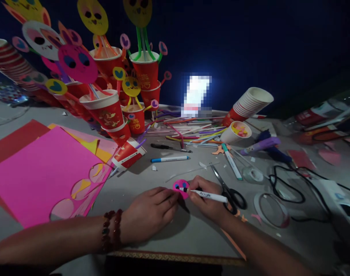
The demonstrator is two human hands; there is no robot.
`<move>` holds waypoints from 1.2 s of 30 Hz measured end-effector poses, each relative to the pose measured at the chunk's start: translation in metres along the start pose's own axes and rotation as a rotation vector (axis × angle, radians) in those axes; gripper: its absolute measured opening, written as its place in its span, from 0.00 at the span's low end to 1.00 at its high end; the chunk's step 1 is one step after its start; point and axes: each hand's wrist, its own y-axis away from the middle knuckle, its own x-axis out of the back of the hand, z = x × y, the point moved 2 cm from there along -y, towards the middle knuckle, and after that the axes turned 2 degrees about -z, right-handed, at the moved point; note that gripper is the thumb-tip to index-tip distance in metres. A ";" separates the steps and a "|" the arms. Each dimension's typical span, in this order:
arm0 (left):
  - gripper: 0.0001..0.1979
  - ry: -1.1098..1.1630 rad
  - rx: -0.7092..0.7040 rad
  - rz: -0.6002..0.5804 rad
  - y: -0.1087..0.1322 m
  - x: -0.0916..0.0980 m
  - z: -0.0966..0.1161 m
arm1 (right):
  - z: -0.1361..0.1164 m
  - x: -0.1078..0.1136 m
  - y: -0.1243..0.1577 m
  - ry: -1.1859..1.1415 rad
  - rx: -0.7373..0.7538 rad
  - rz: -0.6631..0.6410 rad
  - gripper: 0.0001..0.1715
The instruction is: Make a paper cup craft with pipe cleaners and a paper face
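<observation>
My right hand [207,197] is closed around a white acrylic paint marker [212,196], its dark tip touching a small pink paper disc [180,182] with blue eye spots. The fingertips of my left hand [152,214] press the disc's left edge down on the table [169,245]. Just right of my right hand lie black-handled scissors [224,185], blades pointing away. Beyond the hands are a blue-capped marker [169,159], a teal-capped marker [231,162] and a black pen [170,148].
Red paper cups with paper-face puppets [98,111] stand at back left, above pink paper sheets [45,172]. Pipe cleaners [189,132] and a tilted cup stack [250,103] lie behind. Tape rolls [270,210] and a black cord [290,199] are at right. A phone-like bright shape [195,94] is pixelated.
</observation>
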 end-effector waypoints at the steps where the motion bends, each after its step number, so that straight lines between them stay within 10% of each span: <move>1: 0.13 -0.002 -0.001 0.003 0.000 0.000 0.000 | 0.000 0.000 0.000 0.008 0.003 -0.010 0.08; 36: 0.12 0.013 0.001 0.006 0.002 -0.002 0.001 | 0.013 0.002 0.005 -0.164 -0.085 0.115 0.08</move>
